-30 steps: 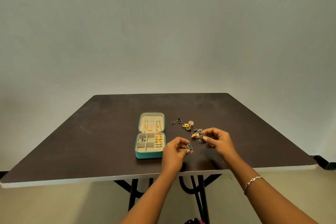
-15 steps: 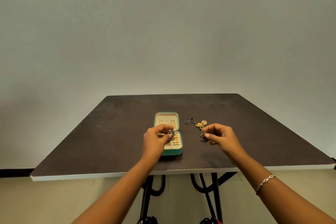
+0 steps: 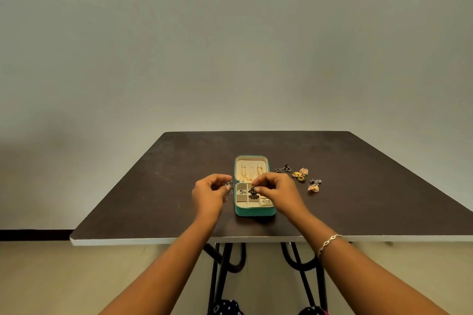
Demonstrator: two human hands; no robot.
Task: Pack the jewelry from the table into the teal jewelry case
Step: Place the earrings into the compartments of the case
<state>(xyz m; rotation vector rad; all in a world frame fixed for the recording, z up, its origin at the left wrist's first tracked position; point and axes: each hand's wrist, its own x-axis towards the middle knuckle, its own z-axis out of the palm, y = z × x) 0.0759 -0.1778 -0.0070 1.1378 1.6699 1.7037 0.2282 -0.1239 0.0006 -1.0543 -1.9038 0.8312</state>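
The silvery link bracelet [image 3: 329, 241] on my right wrist is nearest me, on this side of the teal jewelry case [image 3: 254, 212]. I judge packing is midway, and the step in hand is dropping a pair of dark earrings into the tray.

My left hand [image 3: 208, 194] is just left of the case. Its thumb and forefinger pinch a small dark-silver earring [image 3: 229, 186] that looks lacy and beaded. My right hand [image 3: 279, 192] reaches over the case from its right side and pinches the matching dark earring [image 3: 253, 192]. That one hangs above the middle compartments, and I can't tell whether it touches the dividers.

Next I'd lower it into a free cell and loosen the pinch, then bring the left one across. These are small, dangly pieces, so a slow, straight-down release seems wise, or a hook may catch the lining.

The case is a rounded rectangle with a teal shell and a cream, soft-looking lining. Its tray is cut into little square cells, and some already hold pieces. Behind the tray the open lid [image 3: 252, 169] lies back with gold chains hung in it.

Right of the case and apart from it, loose pieces lie on the dark matte table [image 3: 153, 186]. Nearest is a peach-gold fan-shaped earring [image 3: 313, 187], then a gold-and-green round earring [image 3: 299, 176], and farthest back a dark stud pair [image 3: 283, 169].
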